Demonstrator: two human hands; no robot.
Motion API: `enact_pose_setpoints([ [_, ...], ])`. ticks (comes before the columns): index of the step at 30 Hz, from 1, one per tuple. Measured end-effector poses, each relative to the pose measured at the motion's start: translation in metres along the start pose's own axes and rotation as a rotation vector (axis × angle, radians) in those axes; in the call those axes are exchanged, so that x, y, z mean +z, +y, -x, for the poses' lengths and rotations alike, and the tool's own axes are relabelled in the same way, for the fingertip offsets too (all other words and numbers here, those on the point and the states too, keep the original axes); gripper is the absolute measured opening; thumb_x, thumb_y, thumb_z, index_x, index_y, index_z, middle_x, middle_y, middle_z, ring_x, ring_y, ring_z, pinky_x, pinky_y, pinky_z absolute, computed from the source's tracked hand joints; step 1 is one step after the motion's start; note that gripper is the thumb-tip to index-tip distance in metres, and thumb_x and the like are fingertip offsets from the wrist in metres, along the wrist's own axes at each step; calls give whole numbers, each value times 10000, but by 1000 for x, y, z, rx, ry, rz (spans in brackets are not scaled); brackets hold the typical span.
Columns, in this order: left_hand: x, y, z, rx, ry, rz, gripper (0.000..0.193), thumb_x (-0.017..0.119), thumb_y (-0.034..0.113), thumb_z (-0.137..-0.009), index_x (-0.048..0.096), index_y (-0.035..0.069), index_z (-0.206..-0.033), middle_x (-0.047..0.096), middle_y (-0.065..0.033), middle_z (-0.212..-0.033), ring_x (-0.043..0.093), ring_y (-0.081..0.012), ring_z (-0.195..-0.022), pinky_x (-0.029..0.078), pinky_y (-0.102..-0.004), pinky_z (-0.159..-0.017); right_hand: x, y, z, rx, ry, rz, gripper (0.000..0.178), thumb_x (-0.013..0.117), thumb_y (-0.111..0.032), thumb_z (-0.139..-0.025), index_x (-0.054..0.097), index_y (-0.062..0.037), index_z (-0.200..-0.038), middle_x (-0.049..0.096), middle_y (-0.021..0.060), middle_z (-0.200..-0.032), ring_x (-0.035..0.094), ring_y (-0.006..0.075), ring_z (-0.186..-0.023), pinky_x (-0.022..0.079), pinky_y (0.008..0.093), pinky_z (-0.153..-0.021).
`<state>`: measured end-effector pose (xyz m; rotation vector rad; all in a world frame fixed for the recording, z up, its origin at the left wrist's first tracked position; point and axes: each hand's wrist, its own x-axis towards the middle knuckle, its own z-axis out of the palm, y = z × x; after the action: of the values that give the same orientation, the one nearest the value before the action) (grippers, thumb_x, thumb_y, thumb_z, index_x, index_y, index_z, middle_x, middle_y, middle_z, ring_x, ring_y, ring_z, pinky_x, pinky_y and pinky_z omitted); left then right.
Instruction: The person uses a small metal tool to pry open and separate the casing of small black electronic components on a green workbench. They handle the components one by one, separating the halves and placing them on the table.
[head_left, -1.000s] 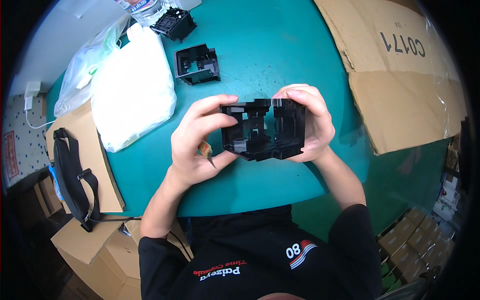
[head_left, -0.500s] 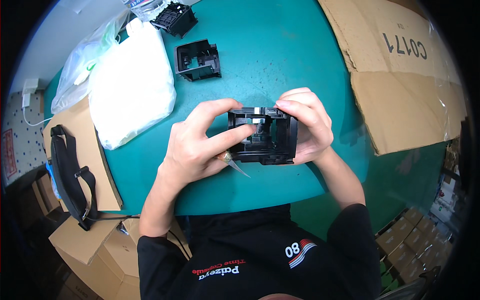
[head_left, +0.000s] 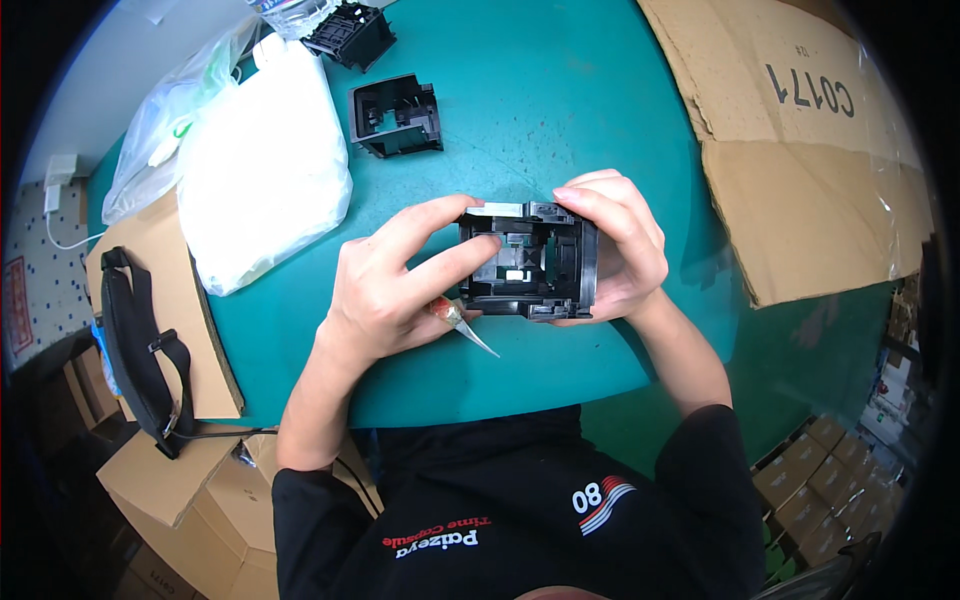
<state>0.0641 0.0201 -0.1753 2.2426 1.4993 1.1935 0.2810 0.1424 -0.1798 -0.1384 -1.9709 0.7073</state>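
Black plastic frame [head_left: 538, 262], box-shaped with cutouts through its middle, is held up between the person's two hands, above the near half of the green table [head_left: 550, 110]. The left hand [head_left: 375, 285] is at its left side: one finger lies against the upper left corner, and another reaches across the rim into the hollow, its tip over the inner ribs. The right hand [head_left: 625, 245] wraps the right side, its fingers bent and gripping the wall, with one fingertip on the upper right corner.

A pointed tool [head_left: 463, 324] is tucked in the left hand, its thin tip slanting down and to the right, below the frame's lower left corner. How the fingers clasp its handle is mostly hidden, so I cannot tell.

Farther back on the table sits a similar black part [head_left: 412, 140], and beyond it a second black part [head_left: 352, 40], next to a clear plastic bottle [head_left: 290, 15]. To the left lie a white plastic bag [head_left: 265, 170] and a black strap bag [head_left: 135, 340], the latter on a cardboard piece [head_left: 208, 345]. A large cardboard sheet [head_left: 800, 190] covers the right side.
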Motion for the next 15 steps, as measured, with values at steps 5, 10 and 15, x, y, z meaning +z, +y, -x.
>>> enact_pose_setpoints([
  [5, -6, 0, -4, 44, -58, 26, 433, 819, 138, -664, 810, 150, -1097, 700, -175, -1184, 749, -282, -896, 550, -314, -599, -2, -2, 1, -7, -5, -7, 732, 988, -217, -609, 689, 57, -1218, 702, 154, -1053, 686, 269, -874, 563, 358, -725],
  [10, -5, 1, -4, 65, -69, -42, 442, 799, 134, -653, 813, 157, -1094, 698, -171, -1179, 749, -277, -887, 549, -314, -594, 0, -3, 1, -16, -2, -14, 717, 982, -204, -609, 693, 56, -1212, 693, 143, -1039, 682, 263, -858, 560, 351, -718],
  [15, -4, 2, -4, 50, -66, -26, 455, 781, 128, -634, 791, 120, -1089, 698, -171, -1173, 750, -288, -888, 562, -326, -607, 1, -3, 1, -26, 6, 2, 702, 977, -191, -611, 696, 55, -1206, 688, 138, -1032, 682, 261, -851, 558, 346, -717],
])
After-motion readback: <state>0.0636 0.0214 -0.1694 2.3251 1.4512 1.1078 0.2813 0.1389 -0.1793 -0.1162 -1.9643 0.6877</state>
